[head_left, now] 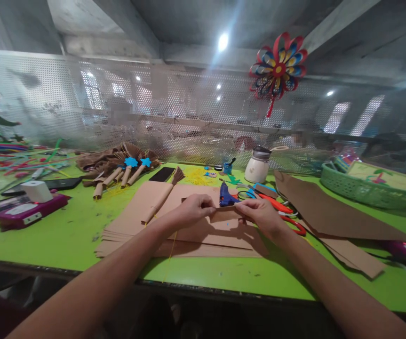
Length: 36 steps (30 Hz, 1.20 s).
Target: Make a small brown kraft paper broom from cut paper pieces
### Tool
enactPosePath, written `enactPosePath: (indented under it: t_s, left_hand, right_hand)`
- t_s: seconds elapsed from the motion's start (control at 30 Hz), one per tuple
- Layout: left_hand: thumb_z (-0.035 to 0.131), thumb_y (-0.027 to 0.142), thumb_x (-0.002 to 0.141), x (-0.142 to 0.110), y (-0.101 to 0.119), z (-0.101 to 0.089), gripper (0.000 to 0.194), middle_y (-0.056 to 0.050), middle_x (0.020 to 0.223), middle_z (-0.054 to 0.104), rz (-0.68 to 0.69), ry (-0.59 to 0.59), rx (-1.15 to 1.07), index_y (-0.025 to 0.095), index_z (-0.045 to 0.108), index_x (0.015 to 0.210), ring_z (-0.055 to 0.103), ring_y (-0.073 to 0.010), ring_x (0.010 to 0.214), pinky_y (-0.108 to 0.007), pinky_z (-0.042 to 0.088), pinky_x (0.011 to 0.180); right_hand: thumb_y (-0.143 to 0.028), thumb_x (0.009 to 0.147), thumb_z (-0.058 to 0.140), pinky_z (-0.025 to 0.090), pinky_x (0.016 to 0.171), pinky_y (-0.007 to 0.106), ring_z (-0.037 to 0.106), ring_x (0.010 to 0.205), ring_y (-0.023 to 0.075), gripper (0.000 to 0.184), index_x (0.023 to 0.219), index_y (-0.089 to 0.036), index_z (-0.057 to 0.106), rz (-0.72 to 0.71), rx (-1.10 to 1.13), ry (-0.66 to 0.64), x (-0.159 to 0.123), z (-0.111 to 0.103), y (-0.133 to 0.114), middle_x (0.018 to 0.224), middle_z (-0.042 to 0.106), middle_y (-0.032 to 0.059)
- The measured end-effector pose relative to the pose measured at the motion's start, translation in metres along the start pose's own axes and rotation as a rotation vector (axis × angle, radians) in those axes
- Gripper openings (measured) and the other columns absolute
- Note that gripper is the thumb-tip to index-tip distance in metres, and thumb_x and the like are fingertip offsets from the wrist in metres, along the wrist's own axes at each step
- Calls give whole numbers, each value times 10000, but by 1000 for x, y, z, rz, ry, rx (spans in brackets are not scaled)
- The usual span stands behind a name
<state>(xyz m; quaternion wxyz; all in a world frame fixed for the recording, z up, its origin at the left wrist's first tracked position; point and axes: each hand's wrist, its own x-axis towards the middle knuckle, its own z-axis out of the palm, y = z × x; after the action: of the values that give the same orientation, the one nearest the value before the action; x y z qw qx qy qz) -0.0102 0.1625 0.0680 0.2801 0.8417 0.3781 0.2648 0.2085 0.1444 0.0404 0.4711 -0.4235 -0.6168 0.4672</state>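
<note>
A strip of brown paper (224,214) is stretched between my two hands, above a stack of brown paper sheets (125,235). My left hand (197,209) pinches its left end, and my right hand (259,215) grips the right end with thumb and fingers. Just behind the strip stands a blue glue gun (226,195). To the left, a rolled paper stick with a fringed tip (160,202) lies on the sheets. Red-handled scissors (276,203) lie beside my right hand, partly hidden by it.
Several fringed paper rolls with blue flower shapes (131,162) are piled at the back left, near a black phone (162,174). A white jar (257,165) stands behind. Dark brown sheets (333,207) and a green basket (375,194) are right; a purple power strip (31,212) is left.
</note>
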Motion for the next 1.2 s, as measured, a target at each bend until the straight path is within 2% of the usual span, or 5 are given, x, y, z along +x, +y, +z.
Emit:
enactPosePath:
  t_s: [0.23,0.47,0.73,0.93,1.2]
  left_hand:
    - [568,332,768,1,-10,0,205,-5,657,581,-54,-54,-225,135,608,724,479,-109,617,-229,360,599]
    - [605,373,778,-9,4,7,226,2,666,592,-109,-270,-675,152,604,824,498,-88,590,-225,375,610]
    - [620,355,774,-15,11,24,259,-79,833,644,-177,-603,-955,147,637,927,587,-149,740,-287,423,715]
    - [557,365,809,-2,-2,14,241,-32,784,605,-153,-144,-702,140,643,812,520,-107,698,-231,408,676]
    - [499,301,773,-8,4,24,231,-12,701,624,-32,-120,-74,136,659,762,517,-131,651,-215,355,557]
  right_hand:
    - [-435,727,642,433,501,247,481,497,97,300,649,-146,617,-34,158,-15,-1,-4,-4,576,532,-6]
    - [-302,687,702,491,750,341,593,773,167,434,1102,-214,615,-45,139,-313,-13,-1,-17,895,643,51]
    - [-337,768,628,465,720,320,579,715,151,159,817,-201,692,-168,23,-322,-18,1,-21,775,643,20]
    - [-335,834,520,444,728,308,567,811,180,238,940,-185,672,-106,-237,-410,-15,0,-22,894,652,44]
    - [-288,840,478,382,584,262,510,628,148,250,751,-168,680,-209,-698,-393,-9,10,-4,669,615,14]
